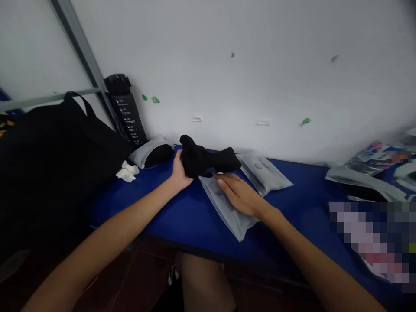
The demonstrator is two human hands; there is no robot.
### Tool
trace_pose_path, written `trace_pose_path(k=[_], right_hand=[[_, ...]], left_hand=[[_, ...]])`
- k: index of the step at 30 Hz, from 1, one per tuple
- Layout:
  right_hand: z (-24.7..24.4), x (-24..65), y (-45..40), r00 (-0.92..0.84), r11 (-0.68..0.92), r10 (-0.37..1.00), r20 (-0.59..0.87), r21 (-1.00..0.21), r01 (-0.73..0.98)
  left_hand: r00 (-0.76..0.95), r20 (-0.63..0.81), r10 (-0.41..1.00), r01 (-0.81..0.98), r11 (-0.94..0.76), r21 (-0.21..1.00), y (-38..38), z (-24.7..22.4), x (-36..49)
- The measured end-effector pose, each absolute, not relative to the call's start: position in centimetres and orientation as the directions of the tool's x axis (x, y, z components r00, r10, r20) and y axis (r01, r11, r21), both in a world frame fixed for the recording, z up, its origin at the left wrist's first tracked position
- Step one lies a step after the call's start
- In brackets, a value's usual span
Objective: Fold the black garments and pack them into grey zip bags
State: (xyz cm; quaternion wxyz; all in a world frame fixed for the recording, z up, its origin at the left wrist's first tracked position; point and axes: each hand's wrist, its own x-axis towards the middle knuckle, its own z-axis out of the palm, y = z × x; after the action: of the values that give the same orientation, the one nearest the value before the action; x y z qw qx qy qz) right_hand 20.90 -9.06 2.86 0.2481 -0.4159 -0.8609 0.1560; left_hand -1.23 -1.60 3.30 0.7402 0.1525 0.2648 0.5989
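Bunched black sock-like cloth is gripped in my left hand, above the blue surface near the wall. One short end of the cloth sticks up and another reaches to the right. My right hand lies over a frosted plastic pouch, its fingers pressed together and pinching near the pouch's upper edge, just below the cloth. The fingertips are partly hidden. Behind my right hand is a second frosted pouch with a dark logo and something dark inside.
At left stand a large black bag and a black bottle against the wall. Nearby are a pouch with black contents and crumpled white tissue. More plastic packets lie on the blue tabletop at right.
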Motion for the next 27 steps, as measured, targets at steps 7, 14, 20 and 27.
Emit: trace_pose_path(k=[7, 14, 20, 27], right_hand=[[2.4, 21.3, -9.0, -0.647, 0.701, 0.713, 0.271, -0.235, 0.674], [1.8, 20.4, -9.0, -0.774, 0.782, 0.591, 0.229, -0.398, 0.479], [2.0, 20.3, -9.2, -0.745, 0.76, 0.624, 0.236, -0.403, 0.509], [2.2, 20.3, -9.0, -0.594, 0.64, 0.769, 0.237, -0.284, 0.714]], left_hand=[[0.128, -0.262, 0.957, -0.843, 0.244, 0.479, -1.6, 3.5, -1.6], [0.126, -0.264, 0.956, -0.848, 0.242, 0.471, -1.8, 3.5, -1.3], [0.127, -0.25, 0.96, -0.844, 0.237, 0.482, -1.7, 3.5, -1.3], [0.132, -0.282, 0.95, -0.848, 0.256, 0.464, -2.1, 3.9, -1.2]])
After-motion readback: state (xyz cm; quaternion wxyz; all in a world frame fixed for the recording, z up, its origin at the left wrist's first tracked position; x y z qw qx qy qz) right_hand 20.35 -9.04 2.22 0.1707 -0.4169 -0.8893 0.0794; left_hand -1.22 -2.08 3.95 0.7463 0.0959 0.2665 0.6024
